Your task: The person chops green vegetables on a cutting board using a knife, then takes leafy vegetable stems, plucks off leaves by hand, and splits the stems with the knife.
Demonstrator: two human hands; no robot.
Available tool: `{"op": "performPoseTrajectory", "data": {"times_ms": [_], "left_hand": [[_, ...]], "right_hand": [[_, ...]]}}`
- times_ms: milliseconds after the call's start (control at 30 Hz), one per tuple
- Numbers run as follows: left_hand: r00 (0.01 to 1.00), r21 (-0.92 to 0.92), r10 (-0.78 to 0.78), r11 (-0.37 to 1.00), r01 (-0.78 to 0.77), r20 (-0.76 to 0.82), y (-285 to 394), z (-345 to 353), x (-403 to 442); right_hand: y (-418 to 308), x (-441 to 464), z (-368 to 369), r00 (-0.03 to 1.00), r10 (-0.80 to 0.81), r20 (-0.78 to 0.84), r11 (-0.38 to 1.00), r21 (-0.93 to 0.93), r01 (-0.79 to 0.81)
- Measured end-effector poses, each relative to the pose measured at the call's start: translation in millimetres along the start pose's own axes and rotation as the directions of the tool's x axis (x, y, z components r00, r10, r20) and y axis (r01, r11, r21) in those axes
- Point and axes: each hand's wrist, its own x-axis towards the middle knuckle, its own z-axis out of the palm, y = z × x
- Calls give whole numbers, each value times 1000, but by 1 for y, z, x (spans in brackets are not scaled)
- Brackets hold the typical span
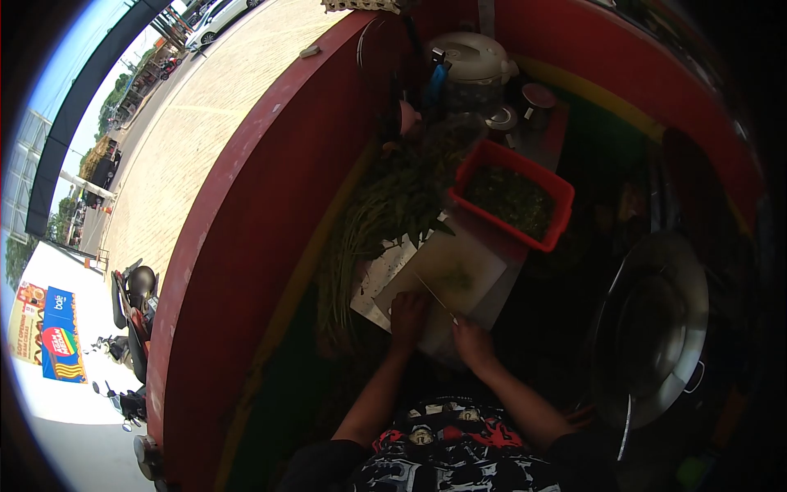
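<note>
My right hand (472,343) is closed round the handle of a knife (435,296), whose thin blade points up and left over a pale cutting board (479,261). On the board's left edge rests my left hand (407,314), fingers bent and pressed together near the blade; what they hold, if anything, is too dark to make out. A small heap of chopped greens (459,279) lies on the board, right of the knife. Long green stalks with leaves (361,225) spread along the board's left side. Behind the board stands a red basin (560,215) with chopped greens in it.
A large wok (693,328) with a ladle (627,426) stands at the right. At the back is a lidded pot (471,59) near a blue-handled item (437,82) and small containers (538,96). A red wall (246,172) curves round the left side; parked motorbikes (135,303) are beyond it.
</note>
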Motion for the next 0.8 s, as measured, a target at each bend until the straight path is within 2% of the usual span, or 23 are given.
{"op": "performPoseTrajectory", "data": {"times_ms": [67,133,267,333,433,567,667,767,800], "left_hand": [[998,21,17,1000,-18,65,1,-1,-4],[999,-1,-30,1000,30,30,-1,4,-7],[992,1,-127,992,127,18,3,3,-6],[990,-20,-142,990,142,6,4,4,-4],[984,-35,-180,983,180,2,7,2,-2],[968,-38,-251,967,252,27,10,-1,0],[969,-66,-244,968,242,-29,7,1,1],[963,-38,-269,962,269,-3,12,-4,3],[963,-39,-270,962,270,-2,12,-3,2]], "right_hand": [[-6,-1,-12,999,38,35,999,11,-38],[2,-11,-18,999,-25,-45,999,31,27],[6,-27,-23,998,-52,-18,997,58,53],[3,-28,-22,998,-11,62,1000,1,11],[8,-14,-4,999,-49,7,998,-47,49],[-1,5,3,999,-37,26,998,-56,38],[-3,-2,-8,1000,-7,-12,1000,-8,7],[5,-21,-13,999,-44,-13,998,-36,44],[5,-27,-15,999,-39,30,998,-45,41]]}}
